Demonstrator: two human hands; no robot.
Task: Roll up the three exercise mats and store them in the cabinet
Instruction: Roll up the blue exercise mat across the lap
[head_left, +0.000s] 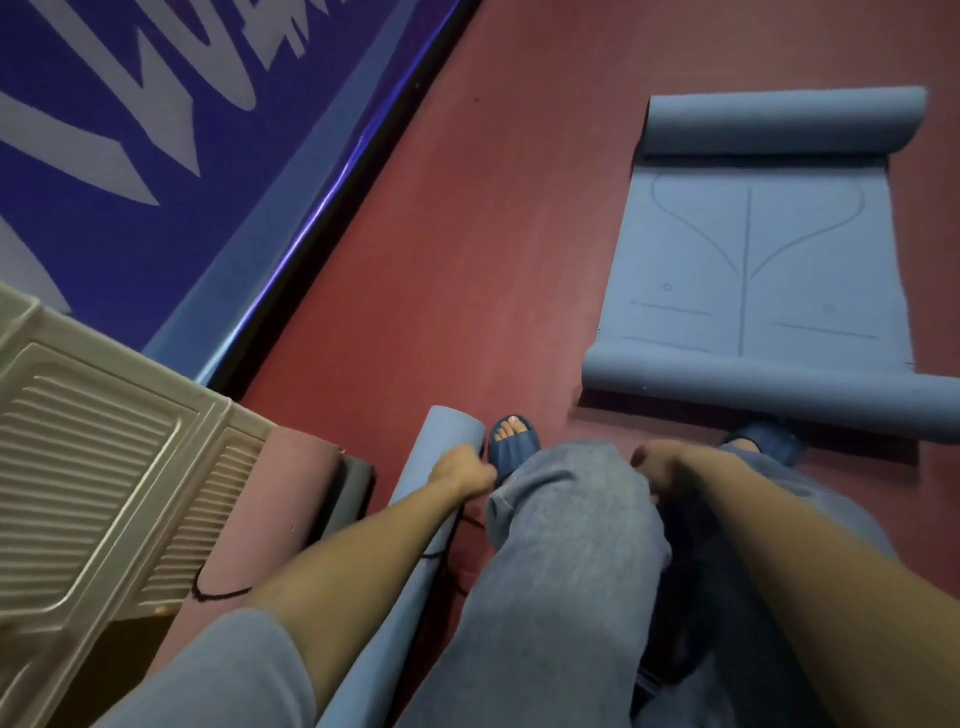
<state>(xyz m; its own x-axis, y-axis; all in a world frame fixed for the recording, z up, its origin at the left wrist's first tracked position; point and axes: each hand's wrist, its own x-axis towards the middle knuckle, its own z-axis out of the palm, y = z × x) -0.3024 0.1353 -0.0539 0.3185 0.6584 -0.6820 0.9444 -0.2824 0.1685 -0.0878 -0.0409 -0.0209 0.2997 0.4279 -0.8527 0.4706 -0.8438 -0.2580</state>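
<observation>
1. Red floor (467, 260) runs away from me, with a blue wall banner (130, 130) at far left and a beige cabinet (104, 467) at near left, its louvred door swung open toward me.
2. My left hand (462, 470) is clamped round a rolled blue mat (452, 431), gripping it near its far end. The roll's long axis runs near to far, passing under my left forearm and down past my left knee.
3. My right hand (660, 465) sits with fingers curled just above my knee; I cannot tell whether it holds anything, as the view there is blurred.
4. A pink rolled mat (291, 493) lies between the blue roll and the cabinet, touching the cabinet's edge, with a dark one (358, 483) just beside it. A black cord (218, 592) trails across the pink roll.
5. A third blue mat (753, 260) lies flat at far right, curled up at both its near and far ends, well apart from the cabinet.
6. I judge the coming move turns on this: the cabinet lies to the left of the gripped roll, so the left hand, the nearer one, must swing it leftward.
</observation>
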